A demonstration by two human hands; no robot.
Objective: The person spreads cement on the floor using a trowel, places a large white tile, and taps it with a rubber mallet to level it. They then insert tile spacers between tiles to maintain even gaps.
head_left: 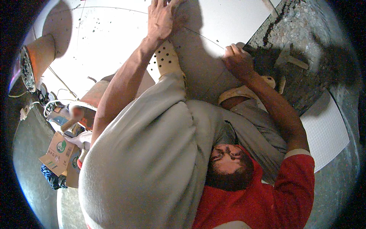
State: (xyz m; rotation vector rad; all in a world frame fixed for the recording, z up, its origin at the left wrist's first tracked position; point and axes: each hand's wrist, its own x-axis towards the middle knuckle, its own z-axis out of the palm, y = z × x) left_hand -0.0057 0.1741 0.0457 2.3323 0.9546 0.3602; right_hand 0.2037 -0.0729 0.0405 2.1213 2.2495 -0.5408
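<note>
Large white floor tiles (110,28) with dark specks and thin joint lines lie under my hands. My left hand (162,21) is on the tile surface ahead of my foot, fingers stretched out and partly cut off by the top of the picture. To the right, my right hand (238,59) has its fingers curled at a tile's edge, beside the rough grey mortar bed (301,30). Its fingertips are partly hidden. A cream clog with holes (166,57) stands on the tile between my arms.
An orange bucket crusted with mortar (42,57) lies tilted at far left, with a second bucket (93,95) nearer. Below are an open cardboard box (59,150) and a dark blue bag (51,177). A sheet with a grid pattern (324,133) lies right of my arm.
</note>
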